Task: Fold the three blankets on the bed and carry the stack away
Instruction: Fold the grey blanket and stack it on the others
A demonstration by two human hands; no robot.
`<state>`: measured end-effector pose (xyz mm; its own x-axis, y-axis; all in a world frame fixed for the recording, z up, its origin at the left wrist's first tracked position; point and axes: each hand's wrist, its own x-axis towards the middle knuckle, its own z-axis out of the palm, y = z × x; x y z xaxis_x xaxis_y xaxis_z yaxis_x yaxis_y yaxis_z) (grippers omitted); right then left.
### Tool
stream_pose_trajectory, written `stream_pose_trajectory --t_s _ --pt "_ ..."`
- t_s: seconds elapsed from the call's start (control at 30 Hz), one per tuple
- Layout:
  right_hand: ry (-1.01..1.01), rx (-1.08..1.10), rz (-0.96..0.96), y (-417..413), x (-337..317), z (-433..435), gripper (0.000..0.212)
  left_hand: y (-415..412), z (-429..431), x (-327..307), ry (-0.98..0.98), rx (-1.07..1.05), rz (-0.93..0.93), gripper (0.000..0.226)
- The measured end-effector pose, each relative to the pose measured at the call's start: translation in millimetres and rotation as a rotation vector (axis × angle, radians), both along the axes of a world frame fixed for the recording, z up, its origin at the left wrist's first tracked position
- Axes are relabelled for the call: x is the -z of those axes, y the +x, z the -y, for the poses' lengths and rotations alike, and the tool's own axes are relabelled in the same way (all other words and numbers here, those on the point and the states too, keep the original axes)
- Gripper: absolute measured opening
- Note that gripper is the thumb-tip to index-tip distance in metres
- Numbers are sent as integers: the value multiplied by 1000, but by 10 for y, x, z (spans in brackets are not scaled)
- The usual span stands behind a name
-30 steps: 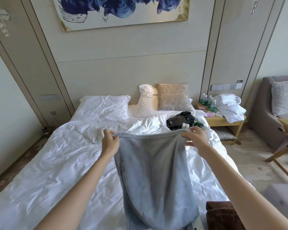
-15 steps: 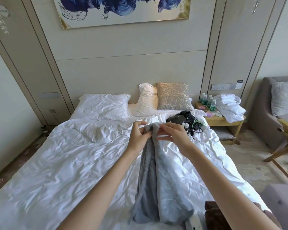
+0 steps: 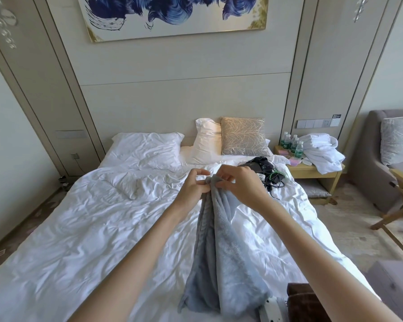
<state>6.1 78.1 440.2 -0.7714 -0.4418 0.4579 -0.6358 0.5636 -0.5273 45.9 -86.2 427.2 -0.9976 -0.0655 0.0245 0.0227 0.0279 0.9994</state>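
A pale grey-blue fleece blanket hangs folded lengthwise in front of me, its lower end resting on the white bed. My left hand and my right hand meet at its top edge, both pinching the gathered corners together above the duvet. A brown blanket lies at the bed's near right corner, partly hidden by my right forearm. A third blanket is not visible.
Black gear with cables lies on the bed near the pillows. A nightstand at the right holds water bottles and white towels. Further right stand a grey sofa and a wooden table leg. A white power strip lies by the brown blanket.
My hands came together from a wide spread, folding the blanket in half lengthwise. Since half a second ago they have barely moved, still adjusting the joined corners.
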Motion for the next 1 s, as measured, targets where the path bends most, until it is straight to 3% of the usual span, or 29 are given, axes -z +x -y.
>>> stream_pose_trajectory --t_s 0.13,0.23,0.4,0.5,0.57,0.63,0.77,1.0 --pt "88 -64 33 -52 -164 -16 13 73 19 -95 25 130 23 43" --pt "-17 -144 108 -64 -229 10 8 83 7 -121 -199 107 -74 44" --pt "-206 -156 183 -32 -196 -153 19 115 120 -227 -222 25 -178 32" --pt "4 -108 188 -35 -16 -344 22 125 206 -294 -199 -70 -222 26" --pt "214 2 77 -61 146 -430 22 118 271 -364 -187 -108 -234 23" --pt "294 87 -21 -94 273 -477 25 108 346 -437 -216 -126 -241 21" --pt "230 169 -93 -101 313 -459 21 143 514 -537 -302 -124 -247 19" --pt "-134 123 156 199 -13 -228 18 239 1042 -530 -321 -178 -274 15"
